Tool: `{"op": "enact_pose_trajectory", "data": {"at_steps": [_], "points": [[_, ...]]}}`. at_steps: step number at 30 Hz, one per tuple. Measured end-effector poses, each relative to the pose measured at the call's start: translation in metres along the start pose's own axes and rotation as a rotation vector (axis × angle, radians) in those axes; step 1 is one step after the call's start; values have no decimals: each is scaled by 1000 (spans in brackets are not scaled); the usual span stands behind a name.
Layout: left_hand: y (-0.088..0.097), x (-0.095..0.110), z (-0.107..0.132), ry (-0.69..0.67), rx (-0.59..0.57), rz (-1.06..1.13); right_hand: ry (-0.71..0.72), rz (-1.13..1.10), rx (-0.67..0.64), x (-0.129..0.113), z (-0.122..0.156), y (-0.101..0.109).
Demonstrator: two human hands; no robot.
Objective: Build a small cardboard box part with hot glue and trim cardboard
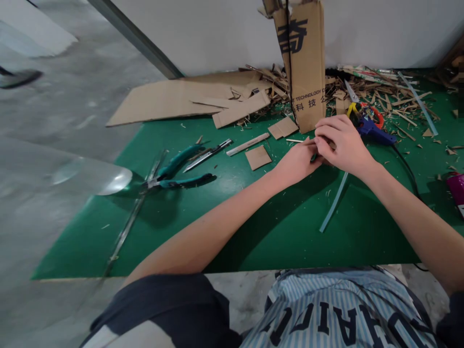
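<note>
My left hand [295,162] and my right hand [342,145] meet above the green table, fingers closed together around a small brown piece that looks like cardboard [310,141]. Most of that piece is hidden by my fingers. Just behind stands a tall folded cardboard piece [308,63] with dark printing. To the left lie two small cardboard squares [258,157] and a narrow flat strip [248,144]. A translucent glue stick [333,203] lies below my right hand. Right of that hand rests a blue glue gun [375,131] with a black cord.
Scissors [377,117] with orange handles lie by the glue gun. A heap of cardboard scraps [387,94] runs along the wall, near a large cardboard sheet [174,99]. Teal-handled pliers [181,182] and a utility knife [207,155] lie left. A purple object [456,191] stands far right.
</note>
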State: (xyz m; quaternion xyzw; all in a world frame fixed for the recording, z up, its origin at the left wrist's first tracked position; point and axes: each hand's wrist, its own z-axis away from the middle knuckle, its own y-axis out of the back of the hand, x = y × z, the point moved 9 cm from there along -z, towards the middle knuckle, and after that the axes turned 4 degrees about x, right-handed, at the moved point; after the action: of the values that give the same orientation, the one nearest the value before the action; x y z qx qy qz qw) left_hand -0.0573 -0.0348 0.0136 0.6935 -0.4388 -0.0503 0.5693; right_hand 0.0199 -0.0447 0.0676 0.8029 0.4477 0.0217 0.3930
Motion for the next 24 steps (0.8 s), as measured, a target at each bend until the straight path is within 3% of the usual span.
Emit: {"op": "enact_pose_trajectory", "data": {"at_steps": [12, 17, 22, 24], "points": [[-3, 5, 3, -59, 44, -1, -17, -11, 11, 4, 2, 3], [-5, 5, 4, -23, 4, 54, -181, -73, 120, 23, 2, 14], [23, 21, 8, -162, 27, 165, -381, -282, 162, 68, 3, 23], [36, 30, 7, -199, -2, 243, -369, -392, 50, 77, 1, 16]]}}
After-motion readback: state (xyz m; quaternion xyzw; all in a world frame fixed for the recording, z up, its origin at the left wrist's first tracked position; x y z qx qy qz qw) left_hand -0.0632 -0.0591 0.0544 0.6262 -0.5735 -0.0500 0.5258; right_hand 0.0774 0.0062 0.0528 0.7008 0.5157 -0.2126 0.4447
